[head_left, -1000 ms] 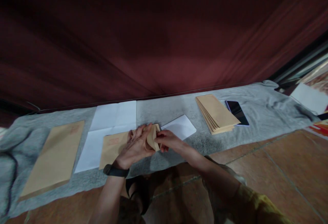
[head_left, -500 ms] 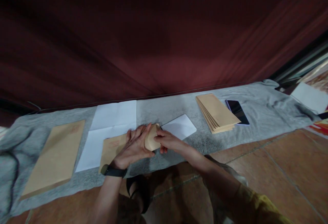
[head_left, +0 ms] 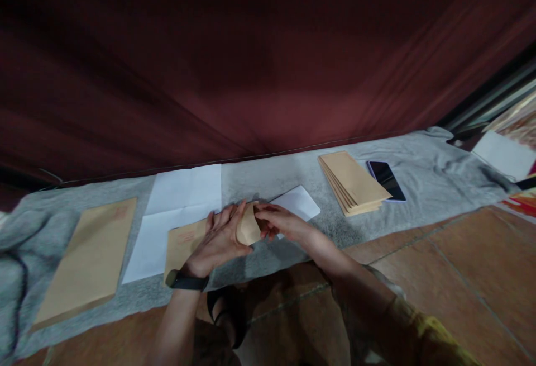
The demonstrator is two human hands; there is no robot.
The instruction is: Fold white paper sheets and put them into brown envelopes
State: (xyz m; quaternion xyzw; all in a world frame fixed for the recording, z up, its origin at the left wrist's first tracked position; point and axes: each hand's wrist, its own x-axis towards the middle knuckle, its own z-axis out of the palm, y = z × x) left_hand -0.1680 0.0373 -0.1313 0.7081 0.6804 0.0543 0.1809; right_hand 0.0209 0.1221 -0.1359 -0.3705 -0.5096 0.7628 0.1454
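A brown paper envelope [head_left: 184, 241] lies in front of me, with its flap end [head_left: 248, 225] lifted and bent at the right. My left hand [head_left: 221, 238] rests spread and flat across the envelope, thumb apart from the fingers, a dark watch on the wrist. At the flap end, the curled fingers of my right hand [head_left: 278, 220] grip the envelope's edge; the fingertips are partly hidden behind the paper. Folded white paper [head_left: 299, 203] lies just beyond my right hand, partly covered by it.
Unfolded white sheets [head_left: 184, 190] and a large brown envelope [head_left: 90, 254] lie to the left. Rightward are a stack of brown envelopes [head_left: 352, 179] and a phone [head_left: 387, 180], all on a grey cloth [head_left: 435, 181]. Behind hangs a dark red curtain [head_left: 268, 75]; below is tiled floor [head_left: 460, 276].
My right fingers have moved from the front of the flap to its right edge, slightly behind it. The flap stands more open. My left hand stays in place.
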